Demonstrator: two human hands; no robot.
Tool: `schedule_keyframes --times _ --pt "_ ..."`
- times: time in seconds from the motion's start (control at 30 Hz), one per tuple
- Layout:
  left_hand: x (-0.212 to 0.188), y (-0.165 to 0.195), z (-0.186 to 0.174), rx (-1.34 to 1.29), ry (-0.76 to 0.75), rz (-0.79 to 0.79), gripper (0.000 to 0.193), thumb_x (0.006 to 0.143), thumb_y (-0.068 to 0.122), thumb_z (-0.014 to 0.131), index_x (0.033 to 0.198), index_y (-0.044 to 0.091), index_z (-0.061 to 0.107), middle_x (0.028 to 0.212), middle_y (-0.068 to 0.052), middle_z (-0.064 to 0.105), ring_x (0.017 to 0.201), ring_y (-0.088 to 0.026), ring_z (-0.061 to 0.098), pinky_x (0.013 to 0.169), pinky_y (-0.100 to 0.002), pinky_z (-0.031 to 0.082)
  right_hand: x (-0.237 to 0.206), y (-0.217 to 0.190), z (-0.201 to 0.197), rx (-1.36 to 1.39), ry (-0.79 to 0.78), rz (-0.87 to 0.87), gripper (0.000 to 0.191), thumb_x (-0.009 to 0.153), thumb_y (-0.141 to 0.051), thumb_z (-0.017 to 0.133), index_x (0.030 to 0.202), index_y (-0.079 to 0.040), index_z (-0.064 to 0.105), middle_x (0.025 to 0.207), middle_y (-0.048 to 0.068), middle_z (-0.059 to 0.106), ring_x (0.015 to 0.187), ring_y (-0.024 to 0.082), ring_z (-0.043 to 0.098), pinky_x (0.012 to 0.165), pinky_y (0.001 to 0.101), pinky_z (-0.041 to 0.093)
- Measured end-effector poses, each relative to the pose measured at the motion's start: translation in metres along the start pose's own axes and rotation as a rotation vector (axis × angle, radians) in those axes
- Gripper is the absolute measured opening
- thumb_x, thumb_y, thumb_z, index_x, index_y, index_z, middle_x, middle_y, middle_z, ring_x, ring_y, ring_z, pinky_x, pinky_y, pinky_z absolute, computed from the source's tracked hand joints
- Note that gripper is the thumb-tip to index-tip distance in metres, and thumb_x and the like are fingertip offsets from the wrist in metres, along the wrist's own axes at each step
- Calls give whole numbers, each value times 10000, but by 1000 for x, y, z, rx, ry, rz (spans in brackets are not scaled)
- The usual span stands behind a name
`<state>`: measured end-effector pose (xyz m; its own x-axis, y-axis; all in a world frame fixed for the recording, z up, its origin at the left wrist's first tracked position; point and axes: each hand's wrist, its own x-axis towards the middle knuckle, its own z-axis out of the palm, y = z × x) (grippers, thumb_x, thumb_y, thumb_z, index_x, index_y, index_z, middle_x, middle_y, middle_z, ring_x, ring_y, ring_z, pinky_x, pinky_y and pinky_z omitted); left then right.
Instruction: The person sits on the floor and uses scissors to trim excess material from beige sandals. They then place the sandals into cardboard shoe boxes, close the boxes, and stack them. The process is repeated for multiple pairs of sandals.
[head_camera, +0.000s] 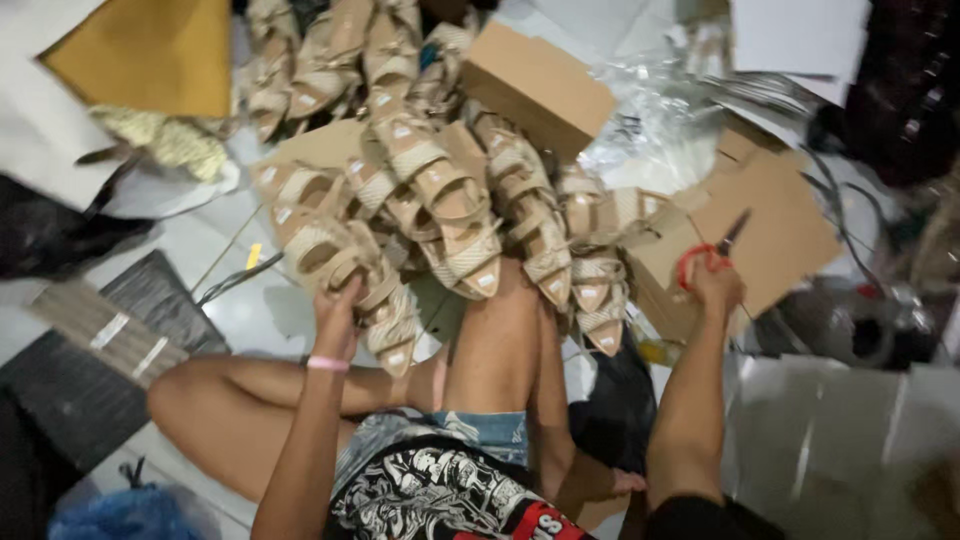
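Observation:
I sit on the floor with my legs folded. My left hand (338, 312) grips a beige woven sandal (345, 262) at the near edge of a heap of several like sandals (450, 190). A pink band circles that wrist. Off to the right, my right hand (716, 285) holds red-handled scissors (708, 253) with the blades pointing up and away, over a sheet of brown cardboard (775, 225).
A closed brown cardboard box (540, 85) lies behind the heap beside crumpled clear plastic (660, 130). A yellow-brown board (150, 55) is at the far left, dark corrugated sheets (100, 340) at the near left, a blue bag (125, 512) at the bottom left, grey sheets (830, 420) at the right.

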<state>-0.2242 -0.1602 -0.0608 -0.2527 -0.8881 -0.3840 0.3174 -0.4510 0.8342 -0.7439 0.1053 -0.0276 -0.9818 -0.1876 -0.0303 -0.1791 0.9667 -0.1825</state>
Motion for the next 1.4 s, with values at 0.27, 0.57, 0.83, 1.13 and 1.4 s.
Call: schedule_keyframes --times 0.27,0.57,0.83,1.13,1.4 --pt "60 -6 36 -152 46 1 440 942 144 753 1340 38 599 1199 -120 694 995 -236 690 806 -383 578 -175 -88 68 686 317 -710 202 978 -222 742 1084 -70 662 1158 129 666 1134 354 625 1049 465 485" --pt "65 -2 56 96 94 40 515 905 108 622 1405 60 507 1249 -104 658 1099 -217 630 936 -374 525 -176 -221 10 322 -291 -816 605 945 -492 659 1339 -37 609 1273 236 665 1201 418 619 1012 493 499" --pt "70 19 65 133 413 216 841 789 33 745 1464 137 255 1322 -134 524 1202 -245 527 1022 -389 434 -120 -261 -11 -378 -532 -816 852 950 -678 536 1576 -107 442 1344 263 673 1248 430 641 1073 521 492" --pt "90 14 51 6 -49 -101 561 859 115 697 1400 38 567 1249 -145 698 1074 -262 691 897 -400 586 -133 -295 74 921 -1297 -123 827 824 -511 694 1525 -129 481 1479 69 538 1327 266 528 1032 453 499" --pt "87 -16 66 -153 -210 -325 456 954 240 592 1382 86 562 1246 -107 702 1078 -243 711 899 -414 616 -154 -270 44 745 -1207 -427 882 769 -321 830 1514 -70 430 1372 141 642 1245 265 628 1026 370 505"
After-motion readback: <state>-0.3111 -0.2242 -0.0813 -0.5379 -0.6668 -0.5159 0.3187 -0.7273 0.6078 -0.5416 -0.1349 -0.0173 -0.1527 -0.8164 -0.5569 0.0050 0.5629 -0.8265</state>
